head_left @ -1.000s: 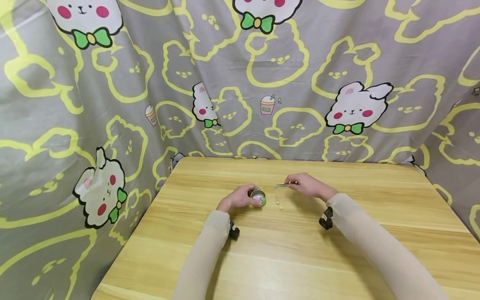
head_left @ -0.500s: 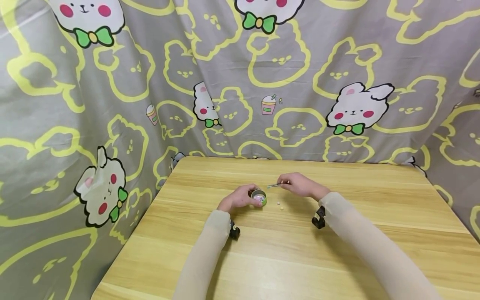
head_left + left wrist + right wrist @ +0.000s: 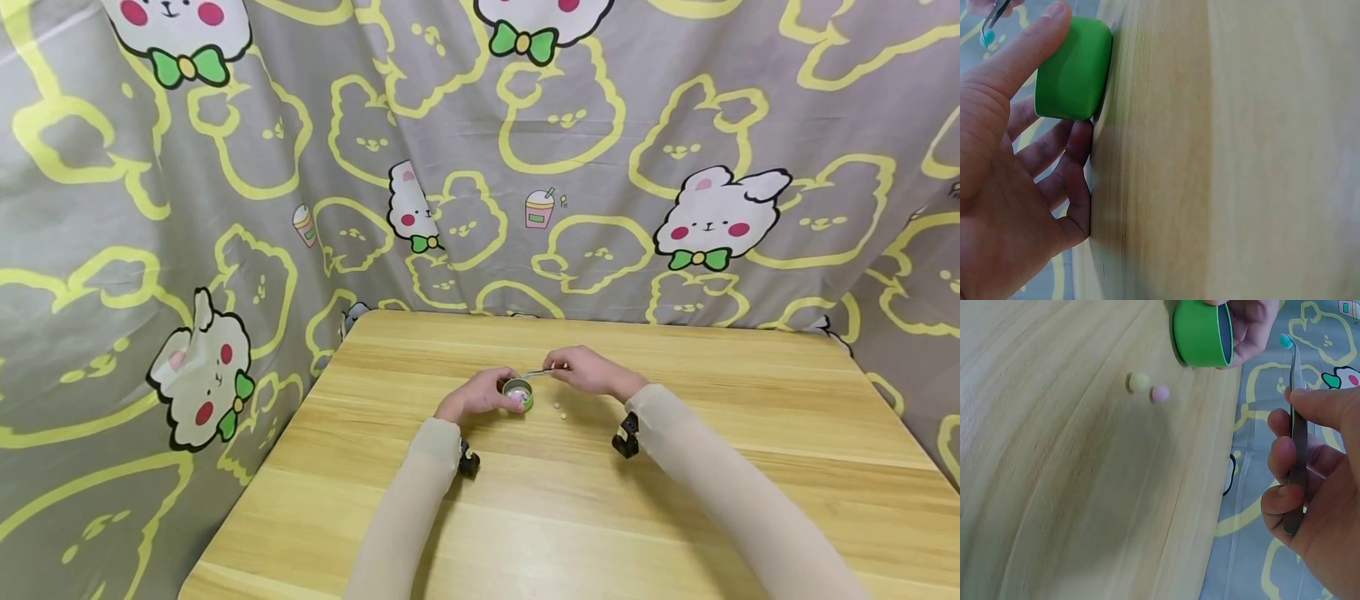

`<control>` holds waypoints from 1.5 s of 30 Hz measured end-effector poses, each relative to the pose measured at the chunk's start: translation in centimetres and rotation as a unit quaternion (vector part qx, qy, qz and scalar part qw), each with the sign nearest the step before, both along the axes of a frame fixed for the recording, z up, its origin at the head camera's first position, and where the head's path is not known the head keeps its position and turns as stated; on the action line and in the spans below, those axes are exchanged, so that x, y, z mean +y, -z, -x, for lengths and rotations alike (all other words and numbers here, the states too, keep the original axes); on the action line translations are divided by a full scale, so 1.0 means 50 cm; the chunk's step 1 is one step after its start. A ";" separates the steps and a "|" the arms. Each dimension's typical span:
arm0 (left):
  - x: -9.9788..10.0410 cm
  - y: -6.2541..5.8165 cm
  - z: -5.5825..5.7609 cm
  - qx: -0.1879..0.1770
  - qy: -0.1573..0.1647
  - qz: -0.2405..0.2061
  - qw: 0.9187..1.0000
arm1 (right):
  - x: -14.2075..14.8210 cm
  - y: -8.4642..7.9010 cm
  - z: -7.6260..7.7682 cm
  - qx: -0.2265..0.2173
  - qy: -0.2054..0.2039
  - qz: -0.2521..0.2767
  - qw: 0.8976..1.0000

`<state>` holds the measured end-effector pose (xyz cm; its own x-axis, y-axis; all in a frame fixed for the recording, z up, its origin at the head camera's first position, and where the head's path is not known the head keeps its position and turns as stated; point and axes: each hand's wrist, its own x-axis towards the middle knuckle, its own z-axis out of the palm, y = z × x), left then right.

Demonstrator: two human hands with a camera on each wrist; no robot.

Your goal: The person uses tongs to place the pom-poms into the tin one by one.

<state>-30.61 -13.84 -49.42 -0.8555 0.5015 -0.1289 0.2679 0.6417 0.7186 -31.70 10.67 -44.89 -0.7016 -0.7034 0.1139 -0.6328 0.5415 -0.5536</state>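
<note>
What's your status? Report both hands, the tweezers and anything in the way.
Left hand gripping green tin. Right hand holding tweezers, turquoise ball at tips. Tin's mouth uncovered; yellow ball and pink ball loose on table nearby.

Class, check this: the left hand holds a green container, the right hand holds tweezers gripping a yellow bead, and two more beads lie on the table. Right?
Not quite: the bead in the tweezers is turquoise, not yellow, as the right wrist view shows. The rest stands: the left hand holds the green container, the right hand the tweezers, and two more beads lie on the table.
</note>
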 end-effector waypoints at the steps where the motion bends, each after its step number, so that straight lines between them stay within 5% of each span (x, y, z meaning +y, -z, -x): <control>1: 0.000 0.000 0.000 -0.002 -0.001 0.000 1.000 | -0.002 0.000 -0.001 -0.003 -0.001 0.002 1.000; 45: -0.002 0.003 0.002 0.011 -0.001 0.002 1.000 | -0.030 0.036 0.013 0.006 -0.005 -0.017 1.000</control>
<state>-30.72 -13.94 -49.55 -0.8587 0.5001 -0.1116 0.2831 0.6447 0.7101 -32.34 9.18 -46.70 -0.6936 -0.7136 0.0985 -0.6445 0.5538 -0.5272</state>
